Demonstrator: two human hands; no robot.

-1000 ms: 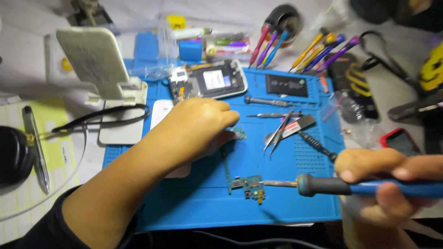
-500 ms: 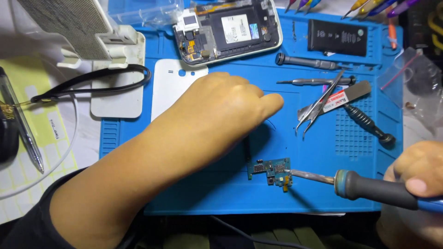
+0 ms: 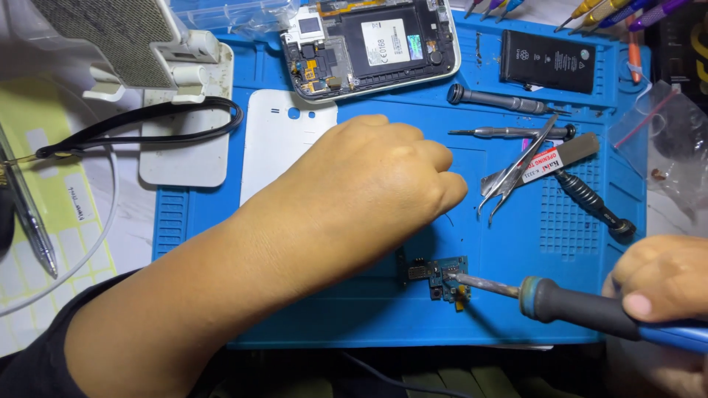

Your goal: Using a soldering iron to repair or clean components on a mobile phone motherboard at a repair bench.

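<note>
A small blue circuit board (image 3: 439, 274) is lying on the lower middle of the blue work mat (image 3: 516, 243), which is covering the desk. The metal tip of a soldering iron (image 3: 560, 301) is touching the board's right side. The right hand (image 3: 660, 284) is gripping the iron's dark and blue handle, fingers wrapped tightly around it, at the right edge of the view. The left hand (image 3: 376, 177) is resting over the middle of the mat, just above and left of the board, its fingers curled under; whether it is pinching anything beneath them cannot be told. A thin wire is showing near its knuckles.

To the right of the left hand, a pair of tweezers (image 3: 516, 171) is lying across a flat metal opening tool (image 3: 549, 158), with a black-handled screwdriver (image 3: 594, 203) just beside them. Two slimmer metal screwdrivers (image 3: 501, 99) are lying above these. At the top of the mat, an opened phone (image 3: 372, 44) is lying with its insides showing, and a black battery (image 3: 547, 60) is sitting to its right. A white back cover (image 3: 276, 140) is lying partly under the left hand. Off the mat to the left, a black strap (image 3: 140, 129) is looping over a white stand (image 3: 184, 140).
</note>
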